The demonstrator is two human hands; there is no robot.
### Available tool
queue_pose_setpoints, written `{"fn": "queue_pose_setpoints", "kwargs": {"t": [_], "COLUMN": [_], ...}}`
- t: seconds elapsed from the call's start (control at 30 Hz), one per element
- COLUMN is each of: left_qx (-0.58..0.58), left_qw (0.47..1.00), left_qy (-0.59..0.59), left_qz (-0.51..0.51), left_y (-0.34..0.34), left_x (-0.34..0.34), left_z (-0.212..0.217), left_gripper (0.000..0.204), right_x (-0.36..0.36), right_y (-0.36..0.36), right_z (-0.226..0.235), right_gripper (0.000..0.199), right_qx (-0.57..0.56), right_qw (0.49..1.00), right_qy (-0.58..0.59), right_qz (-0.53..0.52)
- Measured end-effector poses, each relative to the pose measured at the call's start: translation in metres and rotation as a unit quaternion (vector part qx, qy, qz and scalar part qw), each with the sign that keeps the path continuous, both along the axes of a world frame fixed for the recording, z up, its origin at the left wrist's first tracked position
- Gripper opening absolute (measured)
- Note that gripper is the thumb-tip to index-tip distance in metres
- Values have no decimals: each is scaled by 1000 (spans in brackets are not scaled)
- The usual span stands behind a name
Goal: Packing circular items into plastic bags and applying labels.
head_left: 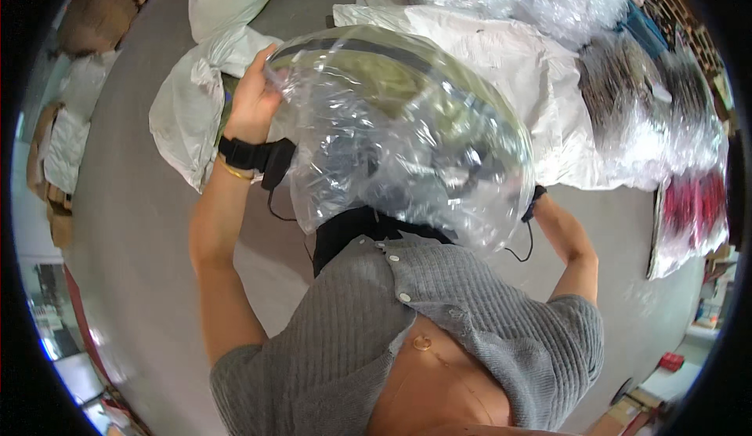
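In front of my body is a large clear plastic bag (345, 177). A bulky olive-green item (384, 83) with a black band along its top edge is inside it. Glare and creases blur the darker parts lower down, and I cannot tell the item's kind. My left hand (254, 99) is closed on the upper left edge of the plastic bag, with a black strap device on its wrist. At the bag's right side my right hand is hidden behind the plastic. Only its wrist with a black band (535, 203) and the forearm show.
Stuffed white sacks (188, 111) lie on the grey floor (133, 224) at the far left. A white woven sheet (540, 83) spreads behind the bag. Plastic-wrapped bundles (642, 107) are piled at right, with a red wrapped stack (693, 213) nearer. Cardboard boxes (98, 13) line the left wall.
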State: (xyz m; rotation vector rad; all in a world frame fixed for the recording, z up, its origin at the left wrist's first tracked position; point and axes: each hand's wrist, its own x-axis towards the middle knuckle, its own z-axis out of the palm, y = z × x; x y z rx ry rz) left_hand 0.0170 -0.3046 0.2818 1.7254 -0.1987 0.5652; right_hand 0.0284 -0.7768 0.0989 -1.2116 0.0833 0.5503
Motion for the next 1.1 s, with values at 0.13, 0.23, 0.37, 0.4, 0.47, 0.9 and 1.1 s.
{"fn": "queue_pose_setpoints", "kwargs": {"t": [0.13,0.23,0.37,0.4,0.47,0.9,1.1], "left_qx": [-482,44,155,156,209,-436,-424], "left_qw": [837,993,981,981,971,788,839], "left_qy": [259,82,90,92,91,409,328], "left_qz": [-11,-74,-67,-73,-69,-143,-92], "left_y": [33,-4,2,3,5,30,54], "left_x": [22,-21,-36,-41,-52,-92,-64], "left_z": [-18,2,20,21,22,-120,-182], "left_gripper": [41,49,46,46,43,53,50], "right_x": [12,-6,25,21,25,43,-2], "right_y": [-5,-22,-19,-24,-28,43,72], "right_z": [12,16,29,29,31,197,241], "right_gripper": [32,32,32,32,32,11,43], "right_qx": [73,125,183,195,216,-146,-133], "right_qw": [997,991,981,979,975,868,810], "right_qy": [20,24,28,30,32,-466,-566], "right_qz": [-25,-52,-50,-47,-40,-83,-83]}}
